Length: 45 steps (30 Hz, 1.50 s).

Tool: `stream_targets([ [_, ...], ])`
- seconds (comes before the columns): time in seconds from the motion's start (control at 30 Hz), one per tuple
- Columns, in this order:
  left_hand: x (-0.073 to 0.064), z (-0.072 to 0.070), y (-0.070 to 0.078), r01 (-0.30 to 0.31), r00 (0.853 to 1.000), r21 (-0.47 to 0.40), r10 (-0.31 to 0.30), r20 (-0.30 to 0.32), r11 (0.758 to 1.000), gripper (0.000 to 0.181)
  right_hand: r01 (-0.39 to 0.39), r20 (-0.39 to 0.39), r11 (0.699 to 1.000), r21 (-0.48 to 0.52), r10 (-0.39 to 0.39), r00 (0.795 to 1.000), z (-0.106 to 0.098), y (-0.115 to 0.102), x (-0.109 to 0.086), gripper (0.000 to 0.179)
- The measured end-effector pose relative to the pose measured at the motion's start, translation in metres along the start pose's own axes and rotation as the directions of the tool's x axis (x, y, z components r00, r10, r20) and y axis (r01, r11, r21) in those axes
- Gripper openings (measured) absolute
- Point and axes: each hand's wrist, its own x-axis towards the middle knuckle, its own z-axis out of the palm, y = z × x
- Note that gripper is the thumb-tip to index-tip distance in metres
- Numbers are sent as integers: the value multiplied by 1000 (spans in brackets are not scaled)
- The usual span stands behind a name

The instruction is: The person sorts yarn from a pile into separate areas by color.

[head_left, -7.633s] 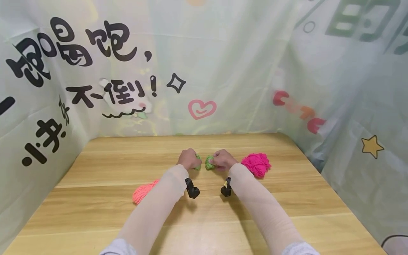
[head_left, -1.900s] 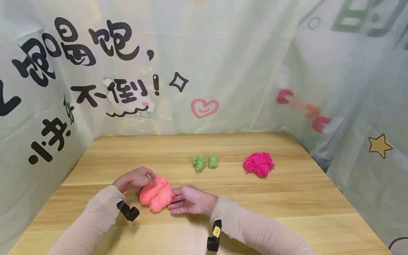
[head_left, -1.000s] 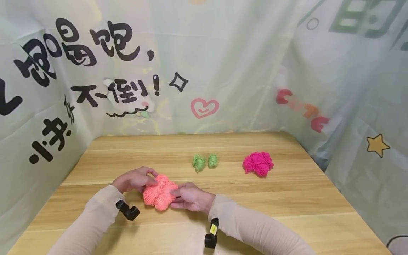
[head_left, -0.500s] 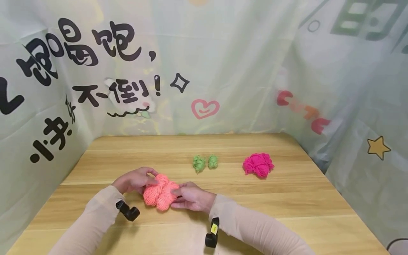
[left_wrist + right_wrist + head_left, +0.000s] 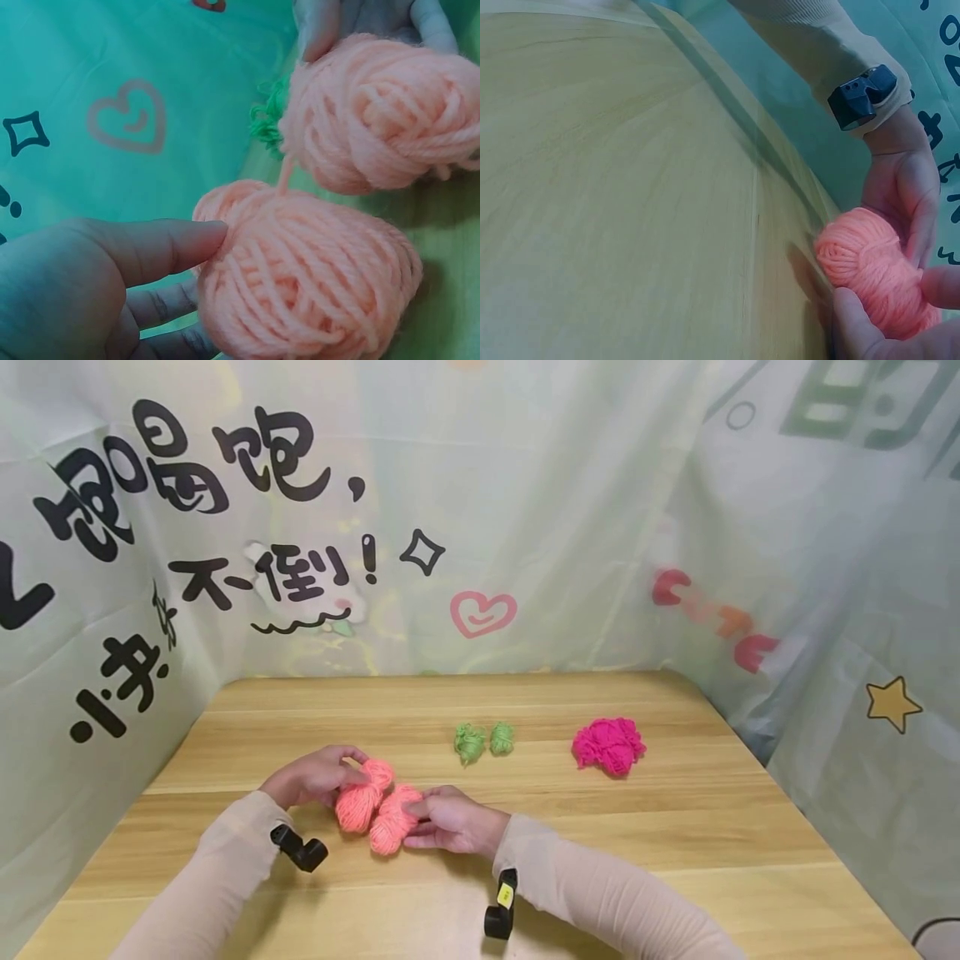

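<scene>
Two coral yarn balls sit side by side at the front left of the table, with a narrow gap between them in the head view. My left hand (image 5: 318, 777) grips the left coral yarn ball (image 5: 360, 806), thumb on top and fingers around its far side. The right coral yarn ball (image 5: 396, 820) is held by my right hand (image 5: 459, 823), its thumb and fingers about the right side. In the left wrist view a single strand (image 5: 286, 176) runs between the two balls. The right wrist view shows coral yarn (image 5: 877, 274) between the fingers of both hands.
Two small green yarn balls (image 5: 470, 743) lie close together near the table's middle. A magenta yarn ball (image 5: 609, 747) is farther right. Printed fabric (image 5: 570, 527) hangs behind and along both sides of the wooden table (image 5: 600, 843).
The coral yarn was one joined clump half a second ago; now it has parted into two balls, the left one shifted up and left. Earlier, both hands were at the green yarn.
</scene>
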Motion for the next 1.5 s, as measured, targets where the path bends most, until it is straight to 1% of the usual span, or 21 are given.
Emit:
stream_targets([
  [0.23, 0, -6, 1, 13, 999, -1, -13, -30, 1000, 44, 1, 2, 1000, -13, -1, 1000, 1, -1, 0, 15],
  [0.47, -1, -14, -7, 27, 999, -11, -28, -42, 1000, 43, -8, 24, 1000, -21, 8, 1000, 3, 5, 0, 14],
  [0.67, 2, -21, -6, -4, 999, -17, 3, -53, 1000, 43, 0, 15, 1000, -23, 1, 1000, 2, 3, 0, 18],
  [0.83, 6, -26, -3, 5, 997, -11, -5, -75, 1000, 45, -2, 22, 1000, -23, 2, 1000, 0, 0, 2, 18],
  [1.0, 9, -29, -4, 5, 996, -14, -6, -84, 1000, 46, -3, 26, 1000, -23, 4, 1000, 1, -1, 0, 18],
  [1.07, 9, -30, -4, 1, 997, -18, -2, -80, 1000, 46, -6, 27, 1000, -24, 6, 1000, 2, -1, -1, 18],
  [1.2, 12, -34, -4, -4, 997, -55, 0, -75, 998, 45, -2, 22, 1000, -31, 3, 1000, 1, -2, -2, 18],
  [1.3, 15, -37, -4, 0, 996, -71, -6, -87, 997, 44, 0, 22, 999, -33, 1, 1000, 1, -3, -1, 18],
  [1.37, 16, -39, -4, 13, 995, -81, -21, -101, 997, 45, -3, 26, 999, -32, 4, 1000, 0, -3, 0, 17],
  [1.5, 18, -43, -7, 15, 993, -92, -25, -111, 996, 47, -3, 30, 999, -36, 4, 1000, 0, -3, 1, 16],
])
